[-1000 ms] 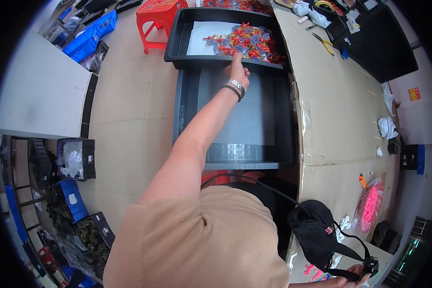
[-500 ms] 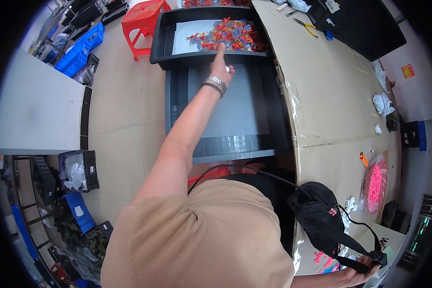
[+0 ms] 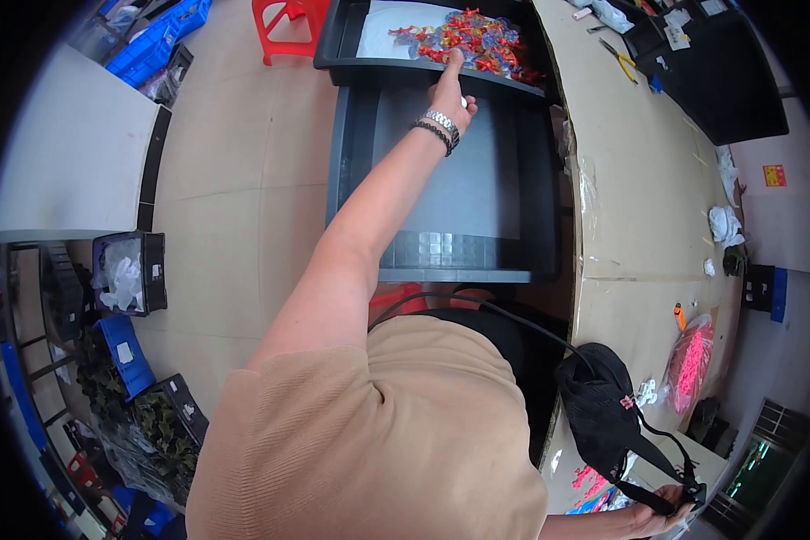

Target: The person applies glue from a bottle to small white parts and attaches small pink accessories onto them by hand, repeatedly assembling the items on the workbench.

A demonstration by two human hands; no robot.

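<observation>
The right hand [image 3: 664, 500] is closed on the strap [image 3: 650, 453] of the bag [image 3: 590, 396], probably to steady it at the edge of the bench [image 3: 639, 225]. Beyond, the visible part of the lower tray [image 3: 454, 274] runs near to far. The left hand [image 3: 450, 85] grips the upper tray [image 3: 378, 72] by its near rim, thumb on top — likely for control. That tray overlaps the lower one's far end, long axis left to right — red pieces [image 3: 481, 40] heaped rightward.

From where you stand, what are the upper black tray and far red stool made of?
Upper black tray: probably satin plastic, from its smooth walls and rounded rim. Far red stool: likely plastic, slightly glossy; looks moulded in one even-coloured piece.
</observation>
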